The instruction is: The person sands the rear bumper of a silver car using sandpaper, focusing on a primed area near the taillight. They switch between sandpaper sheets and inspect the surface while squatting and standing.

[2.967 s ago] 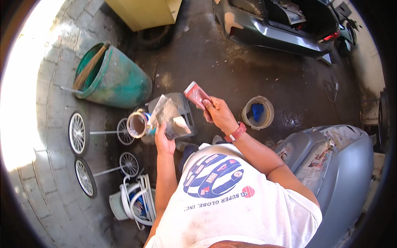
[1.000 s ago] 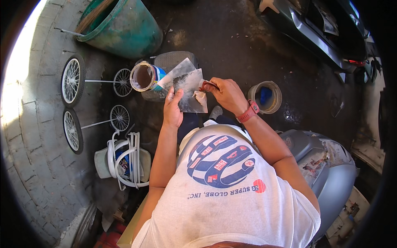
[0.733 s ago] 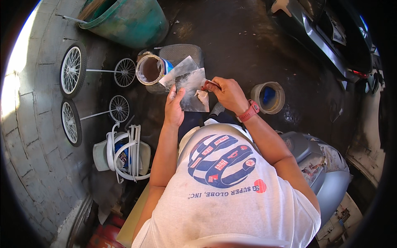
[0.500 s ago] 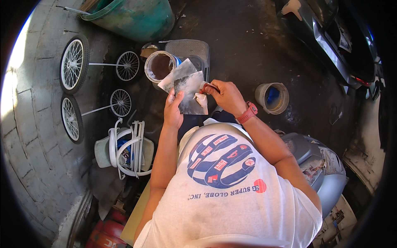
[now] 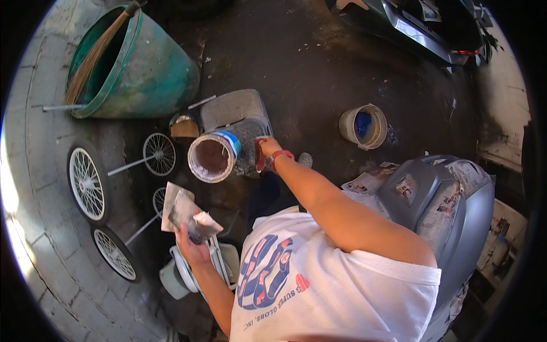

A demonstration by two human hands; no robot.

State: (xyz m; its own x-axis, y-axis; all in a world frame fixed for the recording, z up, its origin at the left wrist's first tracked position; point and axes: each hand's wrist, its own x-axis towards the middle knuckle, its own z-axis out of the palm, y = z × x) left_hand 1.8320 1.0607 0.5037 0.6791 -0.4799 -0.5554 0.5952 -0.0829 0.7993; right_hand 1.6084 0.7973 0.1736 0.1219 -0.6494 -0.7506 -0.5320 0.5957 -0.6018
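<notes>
My left hand (image 5: 192, 249) is closed on the edge of a flat grey-and-white plate (image 5: 178, 204), smeared and with a pale lump of paste (image 5: 206, 220) on it. Thumb and fingers grip its lower side; the plate is tilted out to the left. Further off, my right hand (image 5: 268, 146) is closed on a thin reddish-brown piece (image 5: 260, 158) whose kind I cannot make out. It is held at the right side of a worn grey seat (image 5: 248, 142). Left of that hand is an open can (image 5: 233, 139) with a blue-and-white side and brownish content.
A green bin (image 5: 154, 68) with a broom stands far left. Spoked wheels (image 5: 88, 183) on rods line the wall. A bucket (image 5: 345, 126) with something blue inside stands on the right. Grey bodywork (image 5: 473, 222) partly covered in newspaper is near my right arm; a dark vehicle stands beyond.
My left hand has lowered to the left with the plate. The right hand has left the plate and reached to the seat beside the can. The whole view has shifted and turned.
</notes>
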